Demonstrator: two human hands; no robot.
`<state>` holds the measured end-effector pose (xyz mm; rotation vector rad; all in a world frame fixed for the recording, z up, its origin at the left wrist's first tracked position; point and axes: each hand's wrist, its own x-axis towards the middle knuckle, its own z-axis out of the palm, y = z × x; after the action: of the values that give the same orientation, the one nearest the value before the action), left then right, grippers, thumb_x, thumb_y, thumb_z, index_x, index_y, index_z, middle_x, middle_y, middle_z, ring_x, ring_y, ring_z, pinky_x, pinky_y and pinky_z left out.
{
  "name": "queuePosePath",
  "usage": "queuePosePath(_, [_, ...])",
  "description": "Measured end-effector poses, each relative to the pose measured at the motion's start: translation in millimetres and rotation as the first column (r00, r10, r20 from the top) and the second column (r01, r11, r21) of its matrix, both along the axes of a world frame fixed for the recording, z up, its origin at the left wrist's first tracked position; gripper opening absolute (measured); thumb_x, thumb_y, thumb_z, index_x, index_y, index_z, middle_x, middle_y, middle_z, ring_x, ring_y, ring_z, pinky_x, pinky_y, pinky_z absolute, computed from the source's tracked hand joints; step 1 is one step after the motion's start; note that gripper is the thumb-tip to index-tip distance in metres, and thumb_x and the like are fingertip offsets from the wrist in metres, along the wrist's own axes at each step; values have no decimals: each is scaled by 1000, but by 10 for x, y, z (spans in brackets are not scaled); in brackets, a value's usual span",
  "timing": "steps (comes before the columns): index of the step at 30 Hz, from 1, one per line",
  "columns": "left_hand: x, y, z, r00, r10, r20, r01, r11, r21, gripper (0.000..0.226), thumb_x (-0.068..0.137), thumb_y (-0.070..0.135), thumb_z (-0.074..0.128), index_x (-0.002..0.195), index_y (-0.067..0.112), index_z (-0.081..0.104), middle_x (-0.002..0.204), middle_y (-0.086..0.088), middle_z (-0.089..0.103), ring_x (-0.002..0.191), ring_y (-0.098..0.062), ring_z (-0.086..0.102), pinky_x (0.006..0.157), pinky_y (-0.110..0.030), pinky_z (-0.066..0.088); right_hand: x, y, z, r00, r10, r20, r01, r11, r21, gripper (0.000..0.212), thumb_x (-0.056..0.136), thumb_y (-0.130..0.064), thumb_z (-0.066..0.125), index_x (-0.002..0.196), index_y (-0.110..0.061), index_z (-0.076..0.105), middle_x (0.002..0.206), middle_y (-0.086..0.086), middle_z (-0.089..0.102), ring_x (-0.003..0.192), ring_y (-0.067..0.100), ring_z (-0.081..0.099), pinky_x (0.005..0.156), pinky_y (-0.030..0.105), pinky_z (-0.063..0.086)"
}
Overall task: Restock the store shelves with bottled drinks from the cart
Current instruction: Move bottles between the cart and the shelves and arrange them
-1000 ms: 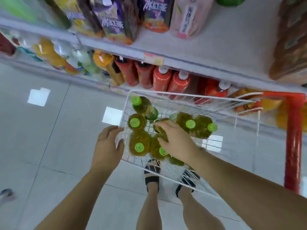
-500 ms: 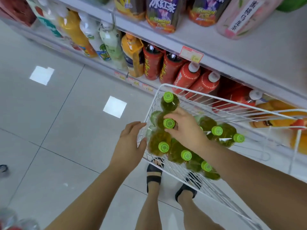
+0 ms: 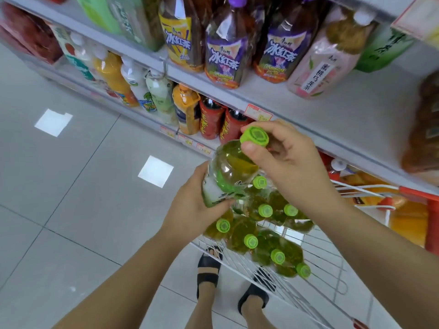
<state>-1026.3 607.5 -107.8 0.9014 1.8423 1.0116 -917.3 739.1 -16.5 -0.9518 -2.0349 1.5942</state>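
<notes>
A green-tea bottle [image 3: 229, 167] with a lime cap is lifted above the white wire cart [image 3: 316, 279]. My right hand [image 3: 287, 160] pinches it at the cap and neck. My left hand [image 3: 192, 205] grips its lower body around the green label. Several more green-capped bottles [image 3: 259, 233] lie in the cart basket below. The white shelf [image 3: 337, 110] runs across the upper right, with a bare stretch beside a pink peach-tea bottle [image 3: 325, 65].
Large iced-tea bottles [image 3: 228, 51] stand on the upper shelf. Red, orange and white bottles [image 3: 187, 110] fill the lower shelf behind price tags. The cart's red post [image 3: 431, 224] is at the right edge. My sandalled feet [image 3: 209, 269] stand on grey floor tiles under the cart.
My right hand has lifted one bottle out of the cart by its cap. My left hand left the cart rim and took hold of the bottle's body. The view tilted up toward the shelves.
</notes>
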Motion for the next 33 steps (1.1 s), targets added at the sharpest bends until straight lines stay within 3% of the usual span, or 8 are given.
queuePosePath(4, [-85,-146,70,992,123,-37,-124,992,-16,63,68,29,81,119,38,44,96,23,63,85,8,60,67,-6,47,-33,46,-220,999,-44,-9,42,988,-151,21,85,-39,53,103,-30,61,92,-19,66,93,-3,61,82,17,48])
queuePosePath(6, [-121,-236,55,981,195,-15,-196,979,-47,60,69,30,79,118,38,45,96,19,64,82,7,62,64,-9,49,89,68,-596,973,-82,217,99,993,-66,24,90,-36,55,111,-26,60,102,-15,63,101,4,58,86,18,42])
queuePosePath(9, [-186,-344,-9,956,292,20,-289,953,-96,57,71,34,77,120,31,48,91,21,64,78,8,62,58,-9,49,353,36,-1198,780,-89,619,-27,984,176,40,87,-28,62,125,-16,55,121,5,57,112,19,51,90,23,38])
queuePosePath(15, [-261,-472,-142,935,354,23,-349,930,-118,59,73,32,75,124,26,48,92,18,64,78,7,62,55,-8,47,293,-45,-1658,659,-64,750,-162,961,225,50,86,-29,64,133,-23,47,127,11,45,107,29,54,88,36,45])
queuePosePath(23, [-55,-545,-45,919,395,6,-390,910,-141,62,73,34,75,128,25,46,91,22,61,75,15,59,52,-3,44,231,-33,-1415,788,-161,595,-27,956,294,21,78,-18,73,95,-12,62,110,9,48,91,16,49,74,13,28])
queuePosePath(27, [208,-423,372,922,384,48,-378,920,-102,65,74,32,75,130,24,43,92,21,61,71,12,61,50,-6,45,509,-28,-614,862,-264,433,160,952,261,17,74,-19,76,85,-21,63,97,0,51,90,12,50,76,14,29])
queuePosePath(31, [543,-138,951,954,296,49,-297,954,26,74,73,37,75,135,33,34,103,25,59,83,11,61,69,-17,54,942,81,347,883,-317,345,240,939,247,18,73,-22,77,84,-27,64,92,-7,53,88,7,49,78,17,32])
queuePosePath(33, [733,61,1275,975,213,68,-219,970,109,70,76,33,75,133,38,34,105,25,60,86,13,60,70,-10,51,1173,148,789,888,-367,278,277,908,313,19,72,-20,78,81,-28,63,85,-13,52,81,1,51,75,11,36])
